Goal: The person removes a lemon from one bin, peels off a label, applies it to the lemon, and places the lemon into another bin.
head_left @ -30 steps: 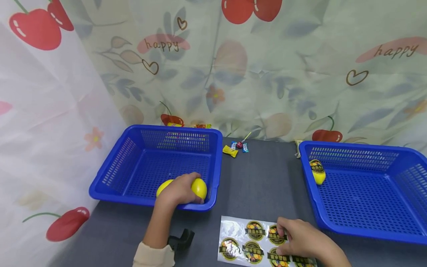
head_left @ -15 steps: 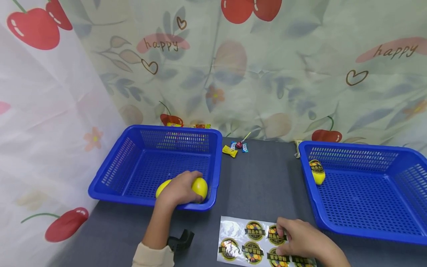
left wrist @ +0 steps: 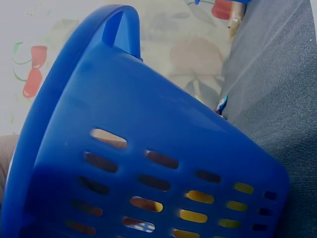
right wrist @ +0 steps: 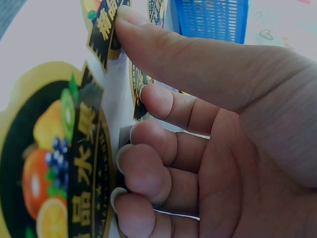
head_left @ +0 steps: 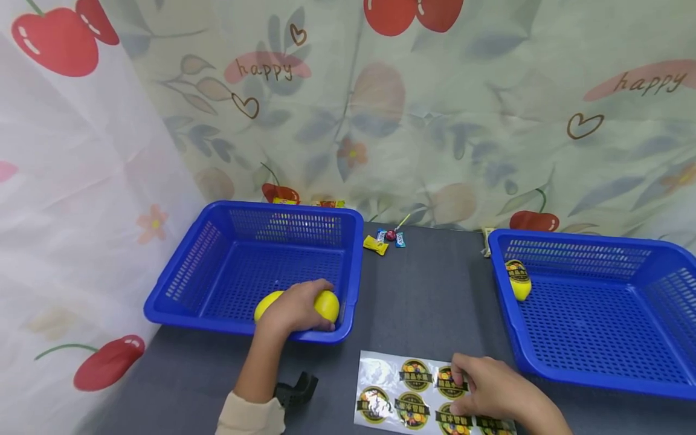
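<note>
While left hand (head_left: pixel 293 309) grips lemon (head_left: pixel 325 306), right hand (head_left: pixel 484 389) pinching sticker sheet (head_left: pixel 380 386) between baskets (head_left: pixel 348 272).

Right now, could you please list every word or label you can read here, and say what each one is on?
"happy": printed on the backdrop cloth, and again at the right.
Sticker sheet: Chinese characters on the round fruit labels, too blurred to read surely.
Candy wrappers: too small to read.

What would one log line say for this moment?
left hand: grips yellow lemon in left blue plastic basket | right hand: thumb on glossy sticker sheet
</note>
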The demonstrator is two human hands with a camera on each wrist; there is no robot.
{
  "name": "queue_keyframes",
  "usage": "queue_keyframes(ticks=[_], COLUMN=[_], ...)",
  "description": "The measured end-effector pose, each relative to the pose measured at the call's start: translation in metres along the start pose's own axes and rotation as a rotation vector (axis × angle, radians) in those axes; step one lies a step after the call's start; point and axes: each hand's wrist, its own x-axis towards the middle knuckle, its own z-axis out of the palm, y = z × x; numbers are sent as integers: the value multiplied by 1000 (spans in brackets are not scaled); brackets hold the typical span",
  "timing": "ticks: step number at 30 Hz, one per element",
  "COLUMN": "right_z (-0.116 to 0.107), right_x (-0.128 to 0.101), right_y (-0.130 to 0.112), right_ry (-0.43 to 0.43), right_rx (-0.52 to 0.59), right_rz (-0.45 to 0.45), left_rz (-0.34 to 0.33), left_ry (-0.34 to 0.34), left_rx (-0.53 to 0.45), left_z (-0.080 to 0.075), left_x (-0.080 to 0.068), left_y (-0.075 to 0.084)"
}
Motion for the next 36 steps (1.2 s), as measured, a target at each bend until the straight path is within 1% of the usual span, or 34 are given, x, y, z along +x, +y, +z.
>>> queue_keyframes(ticks=[3,8,11,15,18,22,25,28,31,34,36], right_z=[0,1,1,1,1,1,1,1,2,3,3], right_x=[-1,-2,-2,-2,-2,-1,-1,-2,-2,-2,-3], right_y=[1,3,3,2,2,1,1,2,2,2,2], right_ry=[16,37,35,34,32,28,32,42,50,57,56], right_rx=[-9,-29,-25,-25,-27,-26,-28,-39,-44,-50,-48], right_rz=[-22,-62,-62,-50,-41,-30,-32,-43,-50,-53,-48], left_rz=[5,42,68,95,119,155,175,193,242,337,405], left_ry=[43,148,214,264,306,381,452,513,546,555,541], left_rx=[-18,-53,-85,-137,-157,-182,-239,-339,-432,-493,-507], left_z=[0,-2,-2,-3,-5,-6,-6,-4,0,6,13], left_x=[1,1,1,0,-3,-7,-8,-8,-9,-10,-12], left_y=[0,0,0,5,10,15,19,23,28,38,48])
